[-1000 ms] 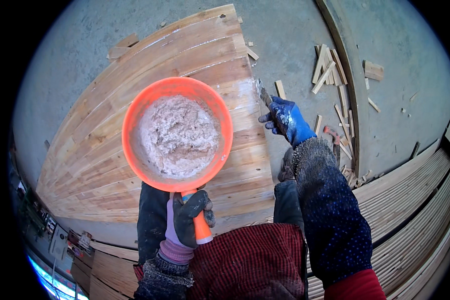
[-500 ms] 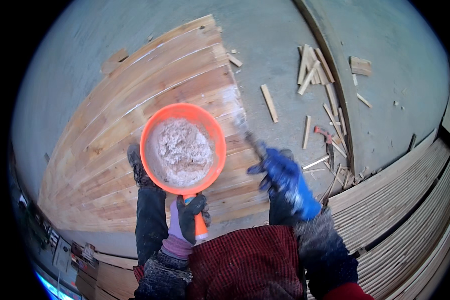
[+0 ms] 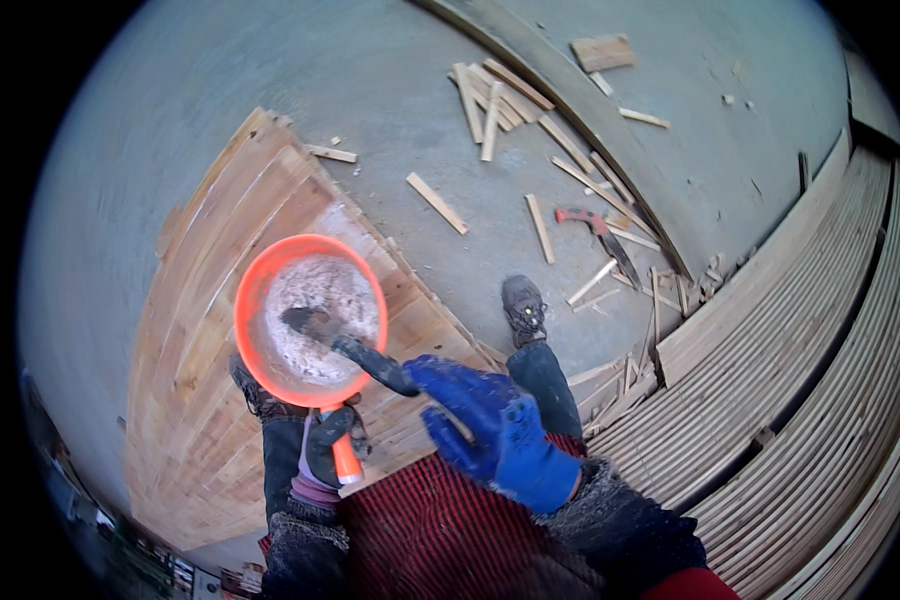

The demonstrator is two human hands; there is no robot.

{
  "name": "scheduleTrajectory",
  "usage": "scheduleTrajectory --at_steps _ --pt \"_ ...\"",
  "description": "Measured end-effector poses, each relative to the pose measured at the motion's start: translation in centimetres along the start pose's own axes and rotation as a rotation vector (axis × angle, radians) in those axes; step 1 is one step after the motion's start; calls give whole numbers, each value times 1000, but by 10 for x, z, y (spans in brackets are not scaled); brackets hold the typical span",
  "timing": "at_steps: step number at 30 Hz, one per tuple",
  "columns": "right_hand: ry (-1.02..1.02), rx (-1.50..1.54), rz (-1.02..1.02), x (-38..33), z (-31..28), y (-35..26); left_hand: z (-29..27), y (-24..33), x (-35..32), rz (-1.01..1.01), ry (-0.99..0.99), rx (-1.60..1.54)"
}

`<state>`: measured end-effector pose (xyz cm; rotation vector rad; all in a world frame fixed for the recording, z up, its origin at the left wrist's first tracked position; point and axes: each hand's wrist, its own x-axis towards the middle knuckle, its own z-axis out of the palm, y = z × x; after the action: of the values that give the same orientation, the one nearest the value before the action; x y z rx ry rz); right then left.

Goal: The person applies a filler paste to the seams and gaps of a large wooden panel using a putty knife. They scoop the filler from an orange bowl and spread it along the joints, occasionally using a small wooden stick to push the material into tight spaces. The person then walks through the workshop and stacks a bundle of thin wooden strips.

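My left hand (image 3: 327,440), in a dark and lilac glove, is wrapped round the handle of an orange plastic dipper (image 3: 246,330). Inside the dipper lies a pinkish-white paste (image 3: 310,280), lumpy and spread up the wall. My right hand (image 3: 490,430), in a blue glove, grips the end of a dark, smeared putty knife (image 3: 370,362), its blade resting in the paste. Below the dipper is a panel of joined wooden boards (image 3: 205,330), with white paste along several seams and near its far right edge.
My shoes (image 3: 525,312) stand on either side, one on the panel and one on the concrete floor. Wood offcuts (image 3: 437,203) and a red-handled saw (image 3: 600,232) lie on the floor. Beyond runs a long curved board (image 3: 610,140). Stacked wooden strips (image 3: 770,370) fill the right side.
My right hand has brought the putty knife from the panel's right edge back into the dipper. The view has turned, and the dipper now sits further left in it.
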<state>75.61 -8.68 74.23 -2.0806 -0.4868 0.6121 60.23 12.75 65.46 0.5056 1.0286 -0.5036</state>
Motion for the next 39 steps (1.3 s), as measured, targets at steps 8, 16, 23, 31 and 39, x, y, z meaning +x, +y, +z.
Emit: scheduleTrajectory --at_steps 8,16,23,31,39 --pt "142 194 503 -135 -92 59 60 -9 -30 146 34 -19" --pt "361 379 603 -230 -157 138 190 -26 -102 216 -104 -13" --pt "423 126 837 -313 -237 270 250 11 -136 252 -269 61" --pt "429 187 1042 -329 -244 371 228 31 -80 343 -308 -132" --pt "394 151 960 -200 -244 437 130 -3 49 354 88 -319"
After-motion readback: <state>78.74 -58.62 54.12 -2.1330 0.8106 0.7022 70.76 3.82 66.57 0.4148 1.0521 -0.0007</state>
